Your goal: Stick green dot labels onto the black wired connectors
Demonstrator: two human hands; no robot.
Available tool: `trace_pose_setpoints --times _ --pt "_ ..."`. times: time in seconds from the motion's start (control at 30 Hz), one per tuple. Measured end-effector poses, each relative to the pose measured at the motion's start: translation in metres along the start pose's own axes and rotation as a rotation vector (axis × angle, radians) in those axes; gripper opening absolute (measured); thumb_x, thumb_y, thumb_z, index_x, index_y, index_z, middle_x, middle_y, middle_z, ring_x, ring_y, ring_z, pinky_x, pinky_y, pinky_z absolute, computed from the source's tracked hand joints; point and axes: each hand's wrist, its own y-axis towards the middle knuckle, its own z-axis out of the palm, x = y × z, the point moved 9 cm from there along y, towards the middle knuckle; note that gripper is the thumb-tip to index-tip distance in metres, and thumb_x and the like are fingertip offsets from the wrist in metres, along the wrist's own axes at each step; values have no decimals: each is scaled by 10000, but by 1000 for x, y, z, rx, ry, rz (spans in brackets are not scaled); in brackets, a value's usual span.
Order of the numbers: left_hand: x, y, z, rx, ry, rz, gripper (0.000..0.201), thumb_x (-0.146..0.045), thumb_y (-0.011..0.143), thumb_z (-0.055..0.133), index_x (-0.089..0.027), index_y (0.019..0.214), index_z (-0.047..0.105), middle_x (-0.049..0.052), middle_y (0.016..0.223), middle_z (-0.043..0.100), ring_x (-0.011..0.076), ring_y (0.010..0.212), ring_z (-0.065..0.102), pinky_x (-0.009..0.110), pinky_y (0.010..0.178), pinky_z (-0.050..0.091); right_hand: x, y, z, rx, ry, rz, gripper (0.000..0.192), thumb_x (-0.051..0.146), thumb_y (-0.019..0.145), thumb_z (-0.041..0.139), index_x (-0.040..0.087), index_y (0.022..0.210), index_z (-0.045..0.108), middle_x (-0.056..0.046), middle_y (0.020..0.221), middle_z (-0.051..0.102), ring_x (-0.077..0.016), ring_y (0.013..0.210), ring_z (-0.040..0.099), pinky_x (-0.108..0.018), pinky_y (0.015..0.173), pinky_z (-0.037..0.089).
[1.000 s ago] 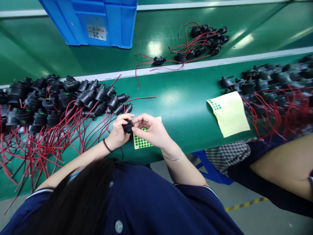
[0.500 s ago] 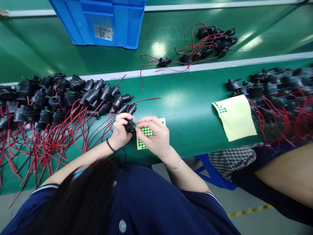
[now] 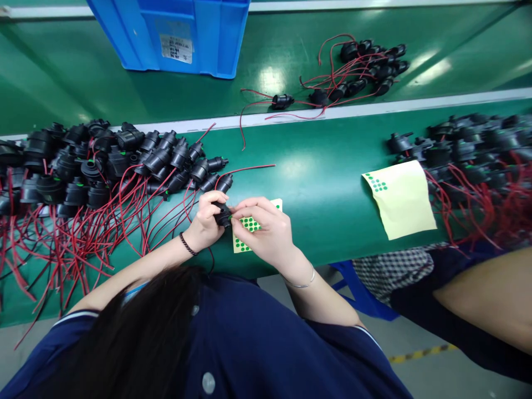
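My left hand (image 3: 204, 221) grips a small black connector (image 3: 223, 215) with a red wire, just above the green bench top. My right hand (image 3: 266, 228) pinches at the connector's right side, where a small green dot shows at the fingertips. Under my right hand lies a yellow sheet of green dot stickers (image 3: 250, 226), partly hidden. A big pile of black connectors with red wires (image 3: 103, 166) lies to the left of my hands.
A second yellow sticker sheet (image 3: 401, 198) lies to the right, beside another pile of connectors (image 3: 469, 149). A co-worker's arm (image 3: 486, 299) is at the lower right. A blue crate (image 3: 174, 33) and a small bunch of connectors (image 3: 366, 66) sit on the far belt.
My right hand's fingers have closed in on the connector's side, and a green dot appeared there. Both hands and the view have shifted slightly right and down.
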Motion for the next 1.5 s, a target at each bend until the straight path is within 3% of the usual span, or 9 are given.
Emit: trace_pose_setpoints --times 0.2,0.53,0.9,1.2,1.5 --pt "0 -2 -1 -35 29 30 271 -187 907 632 -292 1049 426 3 1120 555 171 1048 639 376 831 584 3 0 -3 1 1 -2 123 99 850 651 215 824 679 -36 908 737 -147 806 715 -277 742 612" --pt "2 -3 0 -31 14 -18 258 -162 911 597 -292 1052 423 7 1124 550 169 1042 637 379 831 588 7 -2 -1 -25 8 -70 145 72 849 663 206 871 715 -47 928 737 -143 828 720 -260 764 615" --pt "0 -3 -2 -27 18 8 363 -156 824 688 -295 1030 424 16 1130 558 190 1035 647 400 820 604 -5 -3 -2 -15 67 43 92 146 854 675 227 852 720 -37 907 746 -160 798 725 -322 744 629" --pt "5 -5 -1 -30 31 -12 216 -246 909 638 -292 978 439 -9 1087 572 178 996 649 389 799 579 -11 -4 0 19 186 114 101 119 837 693 213 819 723 -32 890 738 -155 811 724 -312 759 617" --pt "1 -4 1 -26 63 8 263 -203 881 662 -295 964 430 -23 1063 562 170 980 641 374 777 567 -21 -5 6 56 281 244 110 125 816 703 214 750 710 -27 855 729 -161 810 715 -347 789 615"
